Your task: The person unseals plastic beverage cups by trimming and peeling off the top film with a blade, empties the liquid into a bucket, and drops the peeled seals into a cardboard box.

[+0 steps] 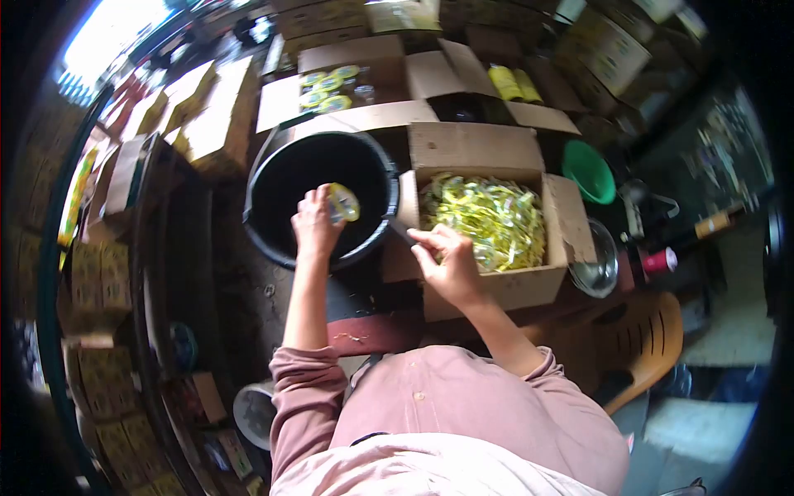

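Observation:
Over the black bucket (258, 217), my left hand (314, 221) is closed on a small clear cup with a yellow label (343, 203). To the right, my right hand (451, 263) pinches a thin dark tool (400, 230) between thumb and fingers, at the near left corner of an open cardboard box (475, 149). Yellow and clear strips (488, 219) fill that box. The tool points toward the bucket's right rim; what its far end is like cannot be made out.
Behind the bucket, an open carton (351, 54) holds several yellow-lidded cups (331, 85). Yellow cylinders (513, 84) stand in another box. On the right are a green bowl (589, 172), a clear bowl (597, 263) and an orange-brown chair (649, 347). Stacked cartons (103, 277) line the left.

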### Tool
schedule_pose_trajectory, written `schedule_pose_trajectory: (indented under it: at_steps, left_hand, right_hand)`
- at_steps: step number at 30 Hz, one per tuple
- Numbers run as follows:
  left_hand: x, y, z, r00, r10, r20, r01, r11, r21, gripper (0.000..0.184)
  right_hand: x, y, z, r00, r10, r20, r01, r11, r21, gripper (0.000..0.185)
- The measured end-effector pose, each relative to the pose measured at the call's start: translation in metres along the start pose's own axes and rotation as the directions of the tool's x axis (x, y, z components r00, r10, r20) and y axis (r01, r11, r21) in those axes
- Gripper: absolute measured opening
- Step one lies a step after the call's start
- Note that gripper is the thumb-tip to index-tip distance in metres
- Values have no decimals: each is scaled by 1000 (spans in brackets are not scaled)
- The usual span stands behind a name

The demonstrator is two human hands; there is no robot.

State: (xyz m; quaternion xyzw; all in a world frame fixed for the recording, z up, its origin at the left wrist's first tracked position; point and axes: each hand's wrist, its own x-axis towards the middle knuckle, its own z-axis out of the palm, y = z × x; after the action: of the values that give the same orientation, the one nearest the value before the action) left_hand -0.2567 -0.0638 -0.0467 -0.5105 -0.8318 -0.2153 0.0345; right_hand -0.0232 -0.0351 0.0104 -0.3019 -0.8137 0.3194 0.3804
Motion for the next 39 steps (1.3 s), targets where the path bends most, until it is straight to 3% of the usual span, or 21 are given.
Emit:
schedule_pose_trajectory:
  at_steps: [2, 3, 7, 10, 13, 15, 18, 23, 26, 34, 39]
  left_hand:
    - [-1, 4, -3, 1000, 15, 17, -17, 989, 144, 62]
    - [-3, 4, -3, 1000, 19, 19, -23, 980, 196, 61]
    - [-3, 5, -3, 997, 69, -30, -59, 962, 267, 62]
    - [-4, 9, -9, 996, 82, 36, -90, 930, 357, 62]
    - [-4, 6, -6, 978, 209, 12, -190, 862, 469, 57]
    - [-2, 6, -5, 964, 251, 89, -259, 807, 530, 42]
    - [7, 3, 1, 941, 282, 187, -332, 663, 672, 27]
    - [23, -3, -14, 927, 215, 307, -375, 533, 759, 30]
    - [32, 2, -35, 944, 131, 303, -324, 542, 775, 20]
    - [48, 5, -74, 965, 89, 247, -252, 575, 778, 21]
    - [47, 2, -73, 975, 114, 190, -218, 649, 729, 49]
  right_hand:
    - [-12, -4, -9, 1000, -1, -21, 0, 999, -33, 20]
    - [-21, -2, -9, 996, 87, -38, -85, 996, 37, 20]
    - [-46, -5, -21, 989, 110, -97, -105, 993, 56, 19]
    - [-61, -6, -28, 980, 142, -136, -132, 988, 82, 19]
    - [-74, -7, -39, 969, 196, -152, -185, 979, 86, 19]
    - [-81, -10, -46, 955, 260, -140, -247, 964, 100, 20]
    - [-93, -5, -52, 959, 216, -185, -203, 975, 87, 20]
    - [-108, -6, -62, 938, 291, -191, -257, 949, 184, 19]
    - [-115, -4, -64, 934, 298, -197, -258, 944, 208, 20]
    - [-119, -6, -66, 922, 348, -173, -302, 921, 246, 19]
    - [-116, -7, -66, 921, 345, -180, -297, 922, 250, 20]
